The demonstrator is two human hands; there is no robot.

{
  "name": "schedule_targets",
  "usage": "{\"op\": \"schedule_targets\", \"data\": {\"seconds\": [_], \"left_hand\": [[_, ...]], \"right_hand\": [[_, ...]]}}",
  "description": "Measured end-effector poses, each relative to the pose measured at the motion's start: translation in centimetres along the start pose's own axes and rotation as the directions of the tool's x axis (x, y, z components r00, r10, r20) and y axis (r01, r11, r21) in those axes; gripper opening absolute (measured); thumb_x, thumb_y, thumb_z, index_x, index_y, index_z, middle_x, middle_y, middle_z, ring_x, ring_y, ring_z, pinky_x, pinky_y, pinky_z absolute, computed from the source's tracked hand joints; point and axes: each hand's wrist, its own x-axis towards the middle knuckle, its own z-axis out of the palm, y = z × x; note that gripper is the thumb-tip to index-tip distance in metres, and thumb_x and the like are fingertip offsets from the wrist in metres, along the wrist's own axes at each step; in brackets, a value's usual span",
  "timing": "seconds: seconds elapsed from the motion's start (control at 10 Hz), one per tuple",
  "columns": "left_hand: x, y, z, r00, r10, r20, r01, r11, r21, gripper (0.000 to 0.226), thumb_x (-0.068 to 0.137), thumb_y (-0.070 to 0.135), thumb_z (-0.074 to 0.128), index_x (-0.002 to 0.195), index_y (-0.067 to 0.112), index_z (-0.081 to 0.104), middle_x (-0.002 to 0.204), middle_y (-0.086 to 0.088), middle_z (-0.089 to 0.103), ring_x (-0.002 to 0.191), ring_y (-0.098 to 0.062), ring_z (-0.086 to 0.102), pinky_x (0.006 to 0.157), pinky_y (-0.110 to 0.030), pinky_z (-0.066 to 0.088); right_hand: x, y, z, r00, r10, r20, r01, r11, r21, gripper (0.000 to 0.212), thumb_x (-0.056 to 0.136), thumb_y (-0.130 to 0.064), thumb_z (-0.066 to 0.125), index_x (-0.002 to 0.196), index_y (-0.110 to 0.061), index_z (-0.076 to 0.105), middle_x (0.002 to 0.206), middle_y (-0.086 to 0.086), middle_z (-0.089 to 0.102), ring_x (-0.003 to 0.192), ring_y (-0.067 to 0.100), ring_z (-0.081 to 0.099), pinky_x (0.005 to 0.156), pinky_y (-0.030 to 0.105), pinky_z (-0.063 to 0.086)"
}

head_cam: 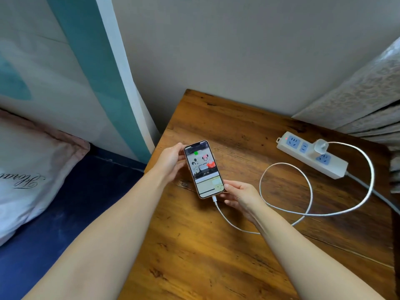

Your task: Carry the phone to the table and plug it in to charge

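Observation:
The phone (203, 168) has a lit screen and a pale gold edge, and it is held just above the wooden table (216, 245) near its left side. My left hand (171, 162) grips its upper left edge. My right hand (240, 195) holds its lower right corner. A white charging cable (309, 191) is plugged into the phone's bottom end. The cable loops across the table to a white charger (321, 146) seated in a white power strip (311, 154).
The power strip lies at the table's back right, with a red light on and a grey cord running off right. A patterned curtain (359, 98) hangs at the right. A bed with a pillow (28, 167) and dark blue sheet lies left of the table.

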Motion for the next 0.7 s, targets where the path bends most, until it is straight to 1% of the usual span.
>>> {"op": "schedule_targets", "data": {"seconds": [0.1,0.2,0.3,0.4,0.5,0.6,0.7], "left_hand": [[2.2,-0.5,-0.3,1.0,-0.02,-0.024,0.023,0.99,0.142,0.03,0.098,0.022,0.039,0.115,0.005,0.057,0.1,-0.007,0.065,0.095,-0.017,0.061,0.075,-0.027,0.05],[3.3,-0.9,-0.3,0.999,-0.001,-0.032,0.011,0.957,0.289,0.033,0.097,0.021,0.038,0.12,0.008,0.059,0.096,-0.004,0.065,0.086,-0.014,0.06,0.077,-0.026,0.051],[3.5,-1.1,-0.5,0.999,0.049,-0.016,-0.037,0.902,0.431,0.038,0.098,0.023,0.032,0.123,0.014,0.059,0.104,-0.006,0.064,0.094,-0.018,0.057,0.082,-0.029,0.048],[3.6,-1.8,-0.8,0.988,0.147,0.04,-0.146,0.834,0.532,0.036,0.099,0.023,0.028,0.098,0.021,0.064,0.086,0.002,0.061,0.081,-0.012,0.054,0.078,-0.032,0.045],[3.5,-1.9,-0.8,0.975,0.212,0.061,-0.204,0.758,0.62,0.037,0.098,0.019,0.028,0.072,0.023,0.053,0.086,-0.006,0.058,0.08,-0.014,0.053,0.074,-0.021,0.043],[3.9,-1.9,-1.0,0.975,0.212,0.062,-0.198,0.717,0.669,0.042,0.098,0.023,0.028,0.09,0.0,0.062,0.113,-0.02,0.059,0.104,-0.028,0.054,0.093,-0.035,0.043],[3.7,-1.7,-1.0,0.982,0.186,0.044,-0.166,0.714,0.68,0.047,0.099,0.027,0.026,0.099,-0.002,0.064,0.118,-0.023,0.056,0.105,-0.028,0.052,0.093,-0.036,0.04]], "right_hand": [[1.7,0.3,1.1,0.998,0.023,-0.058,-0.026,0.998,-0.051,0.026,0.096,-0.006,0.049,0.116,-0.006,0.064,0.091,0.005,0.07,0.07,0.011,0.061,0.056,0.02,0.051],[2.7,0.7,1.5,0.992,-0.009,-0.123,-0.008,0.991,-0.137,0.028,0.096,-0.005,0.047,0.119,-0.001,0.062,0.091,0.008,0.068,0.066,0.009,0.059,0.049,0.013,0.052],[3.2,1.1,1.8,0.984,-0.031,-0.176,-0.008,0.976,-0.216,0.028,0.096,-0.006,0.047,0.119,-0.001,0.063,0.096,0.01,0.069,0.069,0.009,0.062,0.056,0.016,0.056],[3.2,1.4,2.3,0.969,-0.062,-0.239,-0.008,0.959,-0.283,0.028,0.096,-0.01,0.049,0.118,-0.008,0.065,0.096,0.004,0.071,0.073,0.008,0.064,0.06,0.02,0.059],[2.9,1.3,2.5,0.959,-0.089,-0.271,-0.015,0.933,-0.361,0.028,0.096,-0.014,0.05,0.119,-0.013,0.065,0.086,-0.001,0.069,0.069,0.008,0.064,0.065,0.023,0.06],[2.6,0.8,2.5,0.957,-0.082,-0.277,-0.034,0.92,-0.39,0.029,0.096,-0.015,0.05,0.121,-0.015,0.064,0.082,0.0,0.068,0.074,0.011,0.065,0.068,0.027,0.06],[2.4,0.3,2.4,0.957,-0.034,-0.287,-0.072,0.933,-0.353,0.028,0.095,-0.016,0.051,0.12,-0.014,0.064,0.08,0.0,0.066,0.078,0.013,0.066,0.067,0.027,0.06]]}}
